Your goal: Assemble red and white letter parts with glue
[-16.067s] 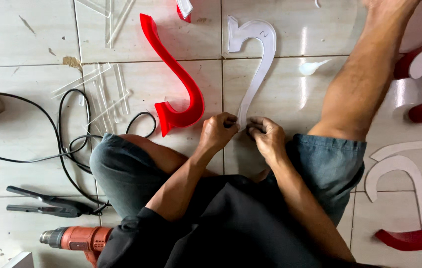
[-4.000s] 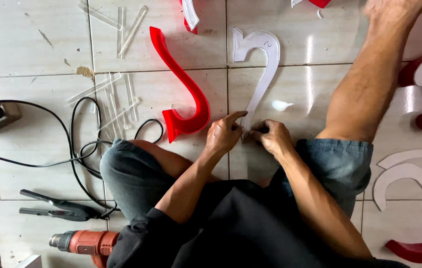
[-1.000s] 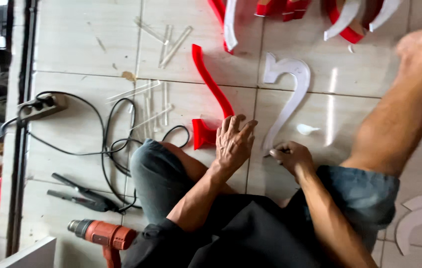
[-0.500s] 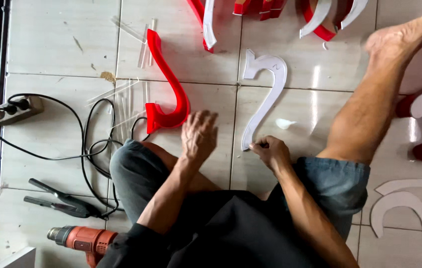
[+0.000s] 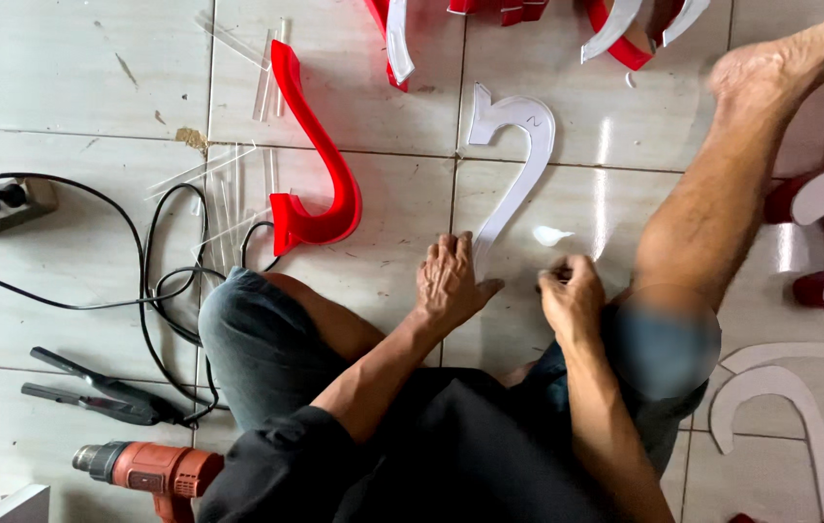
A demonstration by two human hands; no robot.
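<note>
I sit on a tiled floor with one leg stretched out. My left hand (image 5: 450,283) rests flat, fingers spread, on the lower end of a white curved acrylic shape (image 5: 518,165) that lies on the tiles. My right hand (image 5: 572,295) is closed on a small dark object at its fingertips, just right of that lower end; what the object is I cannot tell. A red hook-shaped channel piece (image 5: 320,160) lies to the left of the white shape, untouched.
A power strip (image 5: 0,205) with black cables (image 5: 150,281) sits at the left. Dark pliers (image 5: 92,392) and an orange power tool (image 5: 155,472) lie at the lower left. Clear acrylic strips (image 5: 228,179) are scattered nearby. More red and white shapes lie at the top and right.
My left hand has let go of the pinch with the right hand and now lies flat on the white shape's lower end. The view has shifted sideways and back.
</note>
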